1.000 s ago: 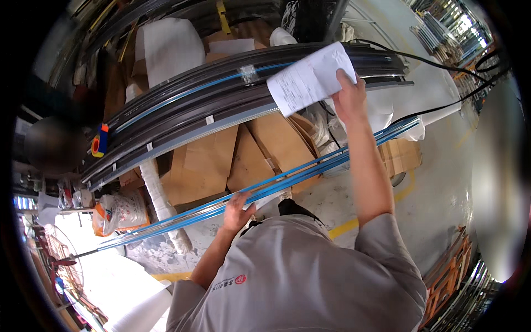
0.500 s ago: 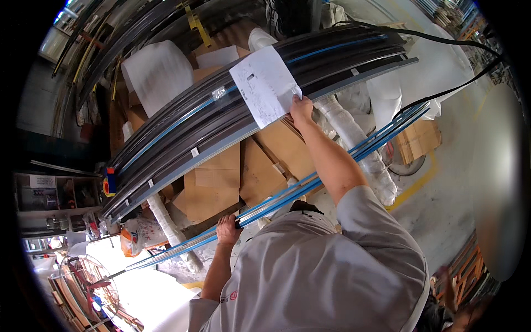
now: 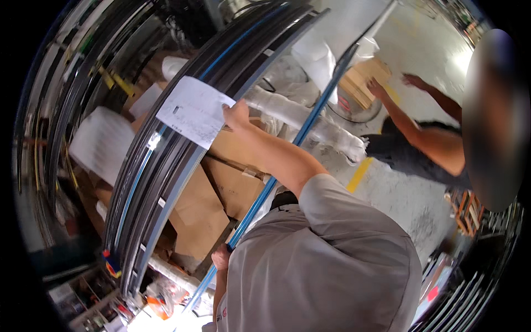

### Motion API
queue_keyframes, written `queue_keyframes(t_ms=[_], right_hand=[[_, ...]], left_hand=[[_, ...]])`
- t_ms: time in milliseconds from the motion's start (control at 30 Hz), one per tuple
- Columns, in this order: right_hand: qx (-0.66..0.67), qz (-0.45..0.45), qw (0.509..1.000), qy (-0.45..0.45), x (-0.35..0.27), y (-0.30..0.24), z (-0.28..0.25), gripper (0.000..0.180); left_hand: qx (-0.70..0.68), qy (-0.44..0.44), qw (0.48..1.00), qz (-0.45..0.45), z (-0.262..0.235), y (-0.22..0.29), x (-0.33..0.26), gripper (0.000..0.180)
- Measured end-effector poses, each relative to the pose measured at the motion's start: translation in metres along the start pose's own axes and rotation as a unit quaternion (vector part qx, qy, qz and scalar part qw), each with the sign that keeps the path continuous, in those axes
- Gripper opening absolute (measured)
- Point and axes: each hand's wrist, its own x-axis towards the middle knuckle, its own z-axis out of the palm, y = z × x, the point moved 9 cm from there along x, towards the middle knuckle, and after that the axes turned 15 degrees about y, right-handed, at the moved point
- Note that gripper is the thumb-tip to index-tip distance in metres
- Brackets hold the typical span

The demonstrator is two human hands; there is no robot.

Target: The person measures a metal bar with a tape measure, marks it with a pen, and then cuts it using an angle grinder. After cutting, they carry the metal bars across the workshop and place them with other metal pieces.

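Note:
My right hand (image 3: pixel 237 114) pinches the right edge of a white printed sheet of paper (image 3: pixel 193 110), which lies over a row of long dark metal profiles (image 3: pixel 146 182). Lower down, my left hand (image 3: pixel 221 258) is wrapped round a bundle of long blue strips (image 3: pixel 255 207). The bundle slants across in front of me, passing under my right forearm toward the upper right. A blue stripe and a bit of clear tape show on the dark profiles. The fingertips of my left hand are partly hidden behind the strips.
Flattened cardboard (image 3: pixel 199 216) lies beneath the profiles. White-wrapped supports (image 3: pixel 310 119) stick out to the right. Another person's arm (image 3: pixel 409 124) reaches in near a cardboard stack (image 3: pixel 362 83) at the right. A tape measure (image 3: pixel 112 264) sits by the profiles' near end.
My view has turned, so the profiles and the blue strips stand steeper. Another person has come into view at the right. Both hands keep their holds.

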Motion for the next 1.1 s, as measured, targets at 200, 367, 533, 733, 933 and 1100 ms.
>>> queue_keyframes(t_ms=[200,367,533,733,933,1100], right_hand=[[0.014,-0.123,0.991,0.043,-0.039,0.009,-0.085,0.037],[0.056,-0.094,0.988,0.113,-0.13,0.083,-0.203,0.035],[0.065,0.165,0.984,-0.015,-0.159,0.217,-0.168,0.038],[0.208,0.252,0.94,-0.094,-0.175,0.231,-0.144,0.033],[0.23,0.258,0.936,-0.071,-0.176,0.234,-0.142,0.033],[0.153,0.237,0.957,-0.073,-0.17,0.242,-0.144,0.034]], left_hand=[[-0.173,-0.149,0.972,-0.056,0.016,-0.02,0.013,0.02],[-0.354,-0.139,0.913,-0.15,0.068,-0.065,-0.007,0.027],[-0.285,-0.12,0.946,-0.095,0.016,-0.026,0.008,0.027],[-0.383,-0.119,0.908,-0.119,0.014,-0.028,0.008,0.022],[-0.341,-0.156,0.923,-0.088,0.023,-0.034,-0.002,0.019],[-0.102,-0.165,0.98,0.048,0.057,-0.068,-0.008,0.02]])
